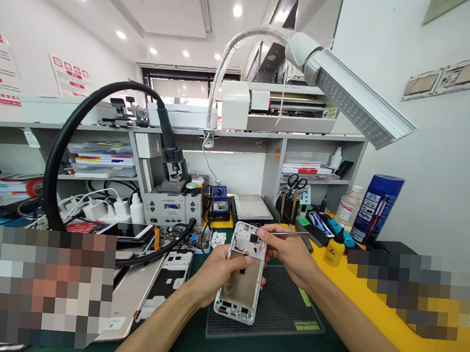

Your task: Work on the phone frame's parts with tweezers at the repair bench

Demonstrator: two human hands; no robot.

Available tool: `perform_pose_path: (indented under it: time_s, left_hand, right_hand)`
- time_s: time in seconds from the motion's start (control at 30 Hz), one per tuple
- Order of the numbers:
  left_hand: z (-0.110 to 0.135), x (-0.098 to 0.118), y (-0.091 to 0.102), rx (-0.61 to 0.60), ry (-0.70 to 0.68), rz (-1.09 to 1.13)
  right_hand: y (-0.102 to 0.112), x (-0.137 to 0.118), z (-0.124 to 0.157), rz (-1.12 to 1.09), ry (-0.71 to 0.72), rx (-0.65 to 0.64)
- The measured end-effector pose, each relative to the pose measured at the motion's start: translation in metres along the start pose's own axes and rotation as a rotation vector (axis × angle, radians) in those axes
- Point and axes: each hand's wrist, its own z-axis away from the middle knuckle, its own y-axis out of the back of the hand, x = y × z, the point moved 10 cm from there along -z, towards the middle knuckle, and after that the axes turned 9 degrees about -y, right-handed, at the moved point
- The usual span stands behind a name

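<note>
My left hand (223, 267) is closed around a silver phone frame (242, 293), its thumb lying across the middle of the inner side. The opened frame is tilted up above the mat, showing small parts and cutouts at its top and bottom and a bare tan metal bay. At the frame's upper right edge is my right hand (288, 250), its thumb and forefinger pinching a slim metal tool (291, 234). The tool's shaft sticks out to the right; whether it is a pair of tweezers I cannot tell. Its working tip is hidden near the fingers.
A dark textured mat (285, 310) lies beneath my hands. Phone housings (131, 298) lie to the left, near a hot-air station (173, 209) with a black hose (54, 145). A yellow bottle (335, 250) and blue can (376, 209) stand right. A lamp (359, 93) hangs overhead.
</note>
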Motion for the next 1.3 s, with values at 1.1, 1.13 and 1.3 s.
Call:
perform_pose_path:
  time_s: [1.1, 1.13, 1.3]
  left_hand:
    - [0.020, 0.018, -0.005, -0.009, -0.056, -0.252]
    - [0.020, 0.017, -0.004, -0.007, -0.064, -0.257]
    - [0.020, 0.011, 0.001, 0.025, -0.079, -0.244]
  right_hand:
    - [-0.007, -0.015, 0.011, 0.032, 0.067, -0.045]
    - [-0.006, -0.014, 0.010, 0.033, 0.063, -0.041]
    - [-0.005, -0.007, 0.007, 0.025, 0.021, -0.029]
